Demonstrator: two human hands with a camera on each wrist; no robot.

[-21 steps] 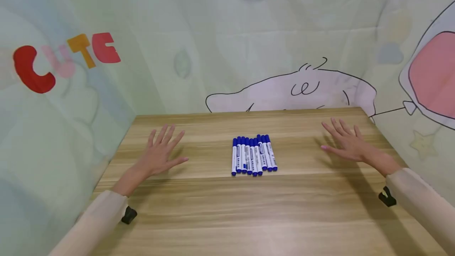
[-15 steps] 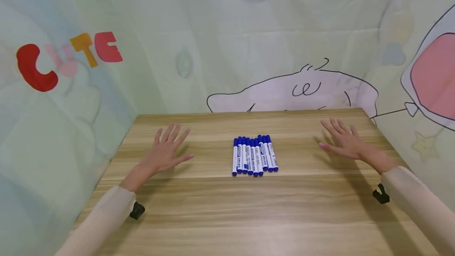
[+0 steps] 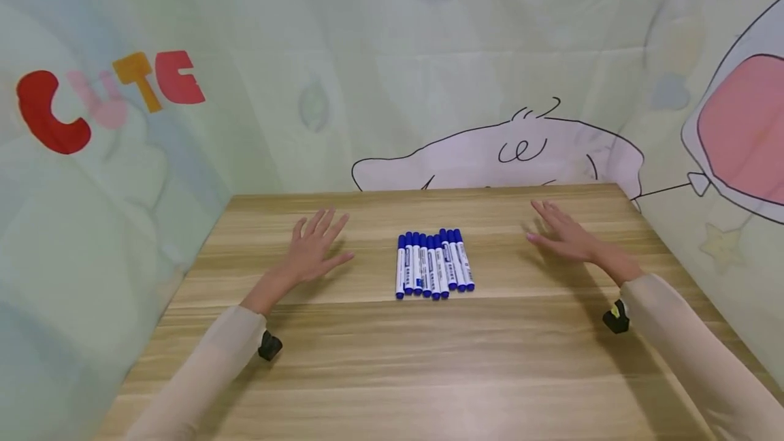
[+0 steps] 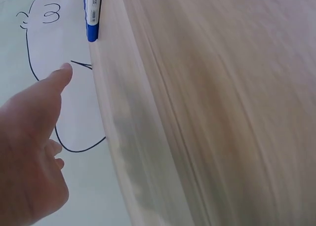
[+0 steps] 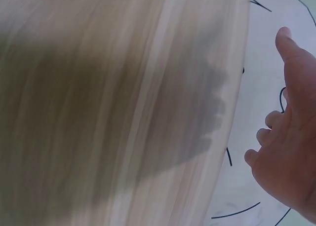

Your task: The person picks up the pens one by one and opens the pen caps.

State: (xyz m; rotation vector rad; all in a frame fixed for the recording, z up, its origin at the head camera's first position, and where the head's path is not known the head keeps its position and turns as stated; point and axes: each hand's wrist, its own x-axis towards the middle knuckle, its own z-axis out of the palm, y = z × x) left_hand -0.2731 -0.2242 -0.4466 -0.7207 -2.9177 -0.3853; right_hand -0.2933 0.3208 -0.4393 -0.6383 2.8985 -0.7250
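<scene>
Several white marker pens [image 3: 433, 264] with blue caps lie side by side in a row at the middle of the table, their ends slightly uneven. To the left of the row hovers my left hand [image 3: 310, 252], fingers spread and nothing in its grasp. My right hand [image 3: 566, 237] is held over the table to the right of the pens, fingers extended, also holding nothing. In the left wrist view, the end of a marker pen [image 4: 92, 18] shows beyond the left thumb. The right wrist view has the right hand [image 5: 291, 117] above its shadow, with no pens visible.
The wooden table [image 3: 392, 373] reaches back to a printed curtain [image 3: 257, 87] with a cartoon figure and coloured letters. A small black device [image 3: 269, 346] sits at the left wrist, and another black device [image 3: 616, 318] at the right wrist.
Both hands have moved inward over the table, the left one rightward and the right one leftward, closer to the marker pens. The pens lie as before.
</scene>
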